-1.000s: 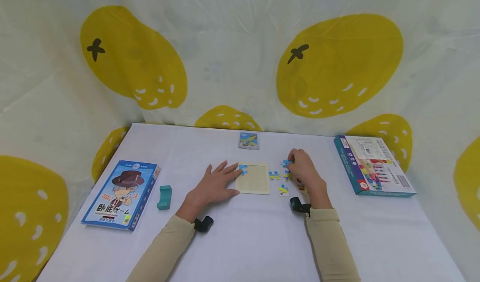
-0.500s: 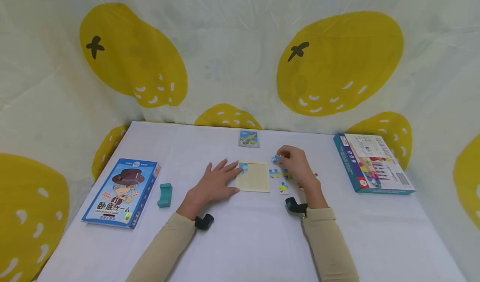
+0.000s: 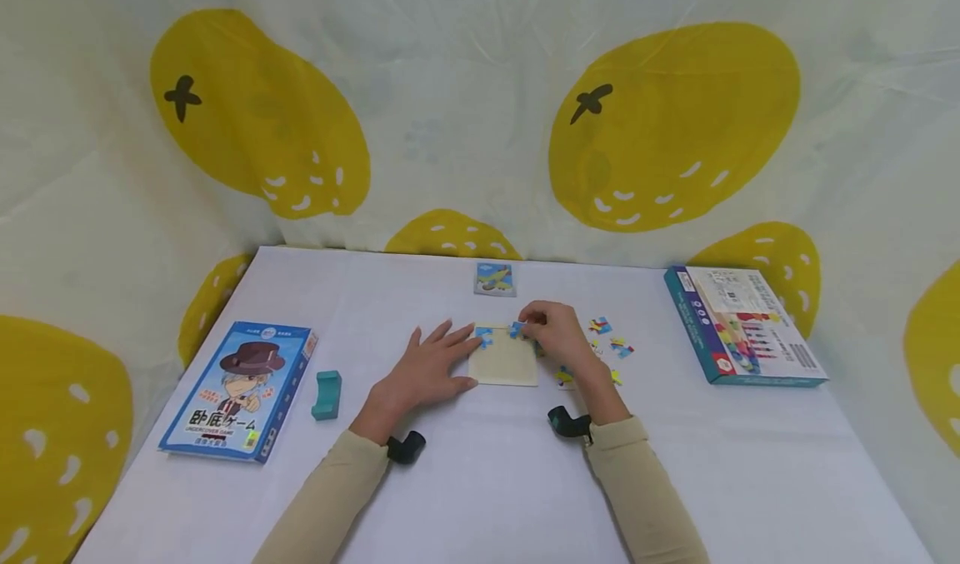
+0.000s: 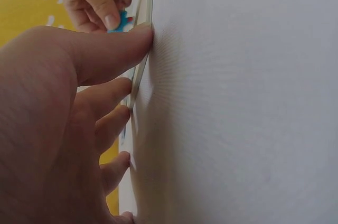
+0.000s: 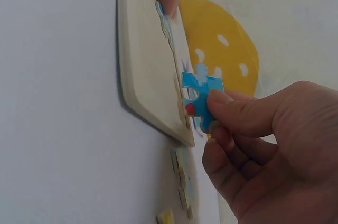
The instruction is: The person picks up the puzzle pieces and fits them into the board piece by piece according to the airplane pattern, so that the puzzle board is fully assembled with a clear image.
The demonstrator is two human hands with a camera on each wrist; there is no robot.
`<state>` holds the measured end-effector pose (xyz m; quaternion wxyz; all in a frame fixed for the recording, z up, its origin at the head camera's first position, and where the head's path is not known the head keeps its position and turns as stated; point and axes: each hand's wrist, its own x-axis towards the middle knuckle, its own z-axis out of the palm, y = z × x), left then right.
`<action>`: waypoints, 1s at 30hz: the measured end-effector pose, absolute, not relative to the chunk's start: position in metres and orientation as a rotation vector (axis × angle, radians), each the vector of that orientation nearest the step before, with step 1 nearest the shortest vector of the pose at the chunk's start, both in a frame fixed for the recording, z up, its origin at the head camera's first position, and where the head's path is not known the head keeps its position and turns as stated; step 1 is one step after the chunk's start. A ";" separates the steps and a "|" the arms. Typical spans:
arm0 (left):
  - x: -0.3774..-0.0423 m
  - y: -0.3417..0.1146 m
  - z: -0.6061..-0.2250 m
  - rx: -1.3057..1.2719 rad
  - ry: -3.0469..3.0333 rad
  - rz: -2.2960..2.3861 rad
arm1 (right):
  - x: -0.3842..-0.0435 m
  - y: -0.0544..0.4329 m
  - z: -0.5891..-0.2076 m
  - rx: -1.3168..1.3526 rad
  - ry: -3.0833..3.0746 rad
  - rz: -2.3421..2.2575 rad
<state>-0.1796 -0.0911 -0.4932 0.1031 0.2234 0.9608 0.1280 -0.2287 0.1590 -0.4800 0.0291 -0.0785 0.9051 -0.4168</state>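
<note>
Between thumb and fingers my right hand (image 3: pixel 561 336) pinches a blue jigsaw piece (image 5: pixel 203 100) with a small red patch, held over the far right part of a pale wooden puzzle tray (image 3: pixel 502 368). My left hand (image 3: pixel 427 372) lies with fingers spread at the tray's left edge, thumb and fingertips touching its rim. A blue puzzle piece (image 3: pixel 483 337) sits in the tray's far left corner, beside the left fingertips. Loose pieces (image 3: pixel 600 325) lie right of the tray, some partly hidden by the right hand and wrist.
Behind the tray lies a small picture card (image 3: pixel 495 279) with a plane on it. A blue game box (image 3: pixel 236 389) and a teal curved block (image 3: pixel 327 395) are on the left. Another box (image 3: pixel 746 325) lies at the right.
My right hand has moved left from the loose pieces to the tray, carrying the blue jigsaw piece. The left hand has stayed at the tray's edge.
</note>
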 end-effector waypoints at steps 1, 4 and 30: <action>-0.180 -0.092 -0.493 0.660 2.839 0.375 | -0.228 0.157 -0.480 -0.250 2.785 -1.278; -0.179 -0.093 -0.493 0.660 2.844 0.371 | -0.228 0.151 -0.482 -0.251 2.780 -1.266; -0.179 -0.092 -0.492 0.711 2.860 0.356 | -0.223 0.116 -0.482 -0.177 2.874 -1.056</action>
